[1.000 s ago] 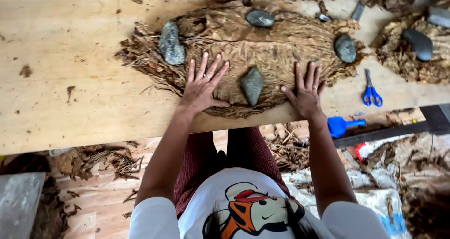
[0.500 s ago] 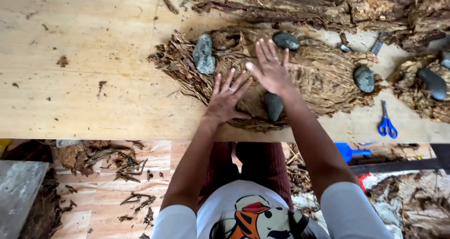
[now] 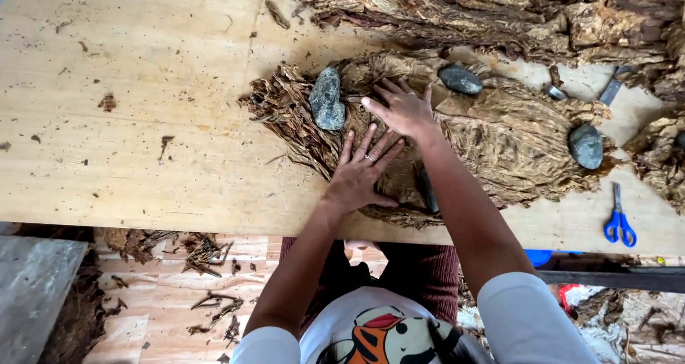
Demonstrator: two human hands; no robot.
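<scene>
A flattened stack of dry brown leaves (image 3: pixel 499 139) lies on the wooden table (image 3: pixel 143 121). My left hand (image 3: pixel 360 171) presses flat on its near left part, fingers spread, a ring on one finger. My right hand (image 3: pixel 403 107) reaches across above it and lies open on the leaves, beside a grey stone (image 3: pixel 327 98) at the stack's left end. Two more grey stones sit on the stack: one at the top (image 3: pixel 460 79), one at the right (image 3: pixel 586 146). A fourth dark stone (image 3: pixel 427 190) is mostly hidden under my right forearm.
A bigger heap of dried leaves (image 3: pixel 499 14) runs along the table's far edge. Blue scissors (image 3: pixel 618 221) lie at the right near the front edge. Small metal tools (image 3: pixel 610 91) rest at the far right. Leaf scraps litter the floor below.
My right hand has moved from the stack's near right side across to its left part, above my left hand. The view has shifted left. My left hand stays pressed on the leaves.
</scene>
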